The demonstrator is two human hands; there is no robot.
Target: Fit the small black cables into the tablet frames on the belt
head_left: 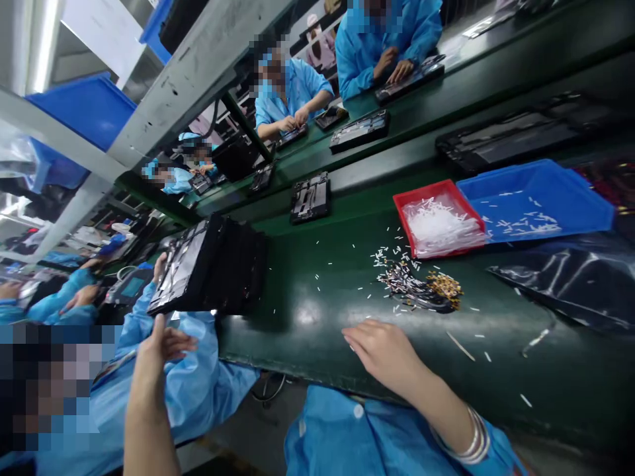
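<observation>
My left hand [167,342] is raised at the left, its thumb up and fingers apart, with nothing visible in it. Just above it is a tilted stack of black device frames [218,264]; whether my thumb touches the lowest edge I cannot tell. My right hand [384,354] rests palm down over the green work surface [297,340], fingers stretched out. Beyond it lies a heap of short dark cables with golden ends [421,287], and small white strips are scattered around that heap.
A red tray [404,215] of white strips adjoins a blue bin [585,205]. A black plastic bag [570,277] lies to the right. One device frame [311,197] sits farther back. Co-workers in blue sit opposite and close at my left; a co-worker's hand [159,266] is at the stack.
</observation>
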